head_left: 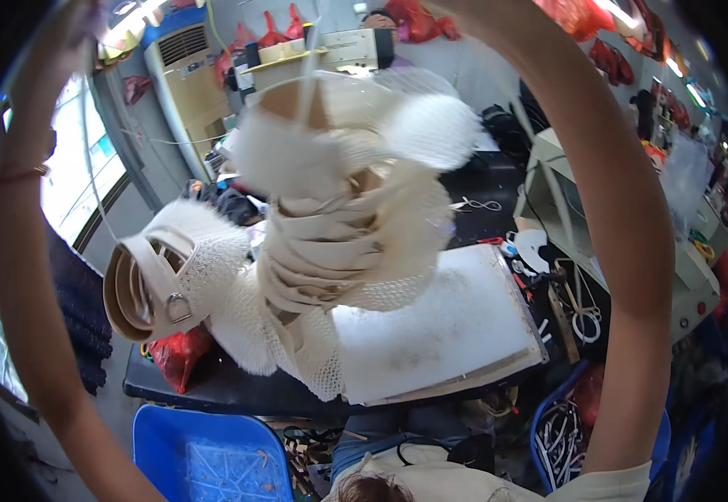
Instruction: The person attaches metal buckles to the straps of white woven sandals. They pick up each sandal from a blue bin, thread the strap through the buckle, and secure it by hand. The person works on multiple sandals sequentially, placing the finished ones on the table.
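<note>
A bunch of cream shoe uppers (322, 243), with mesh parts and stacked straps, hangs before me above the table. One upper at its left has a strap with a metal buckle (178, 308). A pale cord (89, 159) slants from near my left hand down to that buckled upper; another cord (309, 71) rises from the middle of the bunch. Both my arms are raised. My left hand (67, 42) is dark and smeared at the upper left edge, its fingers unreadable. My right forearm (581, 100) runs out past the top edge, and the hand is cut off.
A white cutting board (431, 335) lies on the black table (230, 385), with scissors (586, 322) and small tools at its right. Blue bins (213, 452) stand below. A beige machine (548, 176) is at the right, a red bag (178, 356) at the table's left.
</note>
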Action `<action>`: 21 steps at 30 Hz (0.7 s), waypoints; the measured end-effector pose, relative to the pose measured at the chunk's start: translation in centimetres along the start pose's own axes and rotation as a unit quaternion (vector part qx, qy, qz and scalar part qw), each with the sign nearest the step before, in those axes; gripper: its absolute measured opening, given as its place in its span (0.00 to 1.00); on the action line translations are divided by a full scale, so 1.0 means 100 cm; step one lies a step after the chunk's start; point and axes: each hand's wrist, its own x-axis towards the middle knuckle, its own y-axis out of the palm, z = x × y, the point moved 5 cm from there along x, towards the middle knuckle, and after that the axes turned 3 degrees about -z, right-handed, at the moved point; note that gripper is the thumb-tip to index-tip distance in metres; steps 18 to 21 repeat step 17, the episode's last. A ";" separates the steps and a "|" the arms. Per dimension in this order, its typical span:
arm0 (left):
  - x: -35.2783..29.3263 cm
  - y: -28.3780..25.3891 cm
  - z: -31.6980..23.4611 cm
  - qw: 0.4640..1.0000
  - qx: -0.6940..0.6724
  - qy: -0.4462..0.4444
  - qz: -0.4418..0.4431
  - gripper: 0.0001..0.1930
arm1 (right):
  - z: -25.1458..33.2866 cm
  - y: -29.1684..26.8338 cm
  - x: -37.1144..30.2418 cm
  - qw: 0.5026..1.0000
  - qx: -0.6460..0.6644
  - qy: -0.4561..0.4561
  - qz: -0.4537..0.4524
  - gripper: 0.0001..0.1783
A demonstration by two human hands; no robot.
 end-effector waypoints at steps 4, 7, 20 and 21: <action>-0.110 0.127 0.122 0.956 -0.100 -0.169 0.217 0.16 | 0.006 0.029 0.001 0.974 -0.149 -0.115 0.126 0.17; -0.204 0.150 0.142 0.908 -0.232 -0.275 0.216 0.21 | -0.058 0.017 -0.013 0.978 -0.164 -0.064 0.108 0.17; -0.295 0.166 0.185 0.869 -0.012 -0.207 0.448 0.22 | -0.222 -0.096 -0.240 0.857 0.004 0.428 0.288 0.21; -0.295 0.166 0.185 0.869 -0.012 -0.207 0.448 0.22 | -0.222 -0.096 -0.240 0.857 0.004 0.428 0.288 0.21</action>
